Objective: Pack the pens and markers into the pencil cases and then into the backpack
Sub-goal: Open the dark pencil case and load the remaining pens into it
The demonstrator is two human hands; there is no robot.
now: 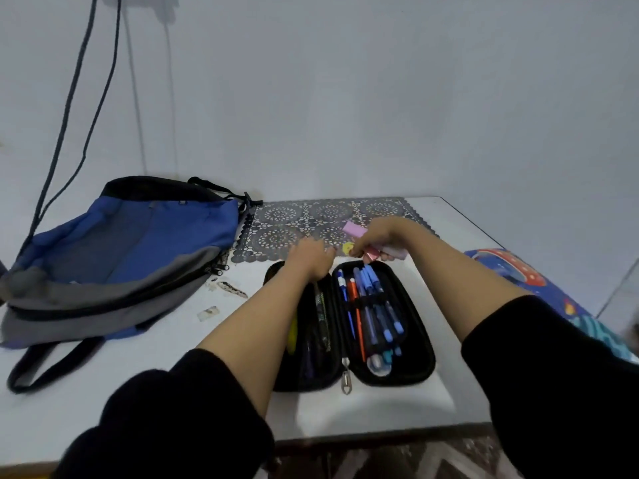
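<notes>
While right hand (375, 242) pinches one pastel marker (389, 253) just beyond the open black pencil case (416, 344), left hand (311, 258) curls on its left half, grip unclear. About six pens (368, 305) strapped below right hand. One backpack (145, 243) left of left hand; left forearm (256, 323) covers that half.

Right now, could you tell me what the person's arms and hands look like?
Both arms wear black sleeves, the left sleeve and right sleeve pushed up above bare forearms. The left hand and right hand are bare: no gloves, watch or rings show.

Forearms reaching forward, left hand (310, 259) palm down, right hand (375, 238) pinching marker (392, 252)
</notes>
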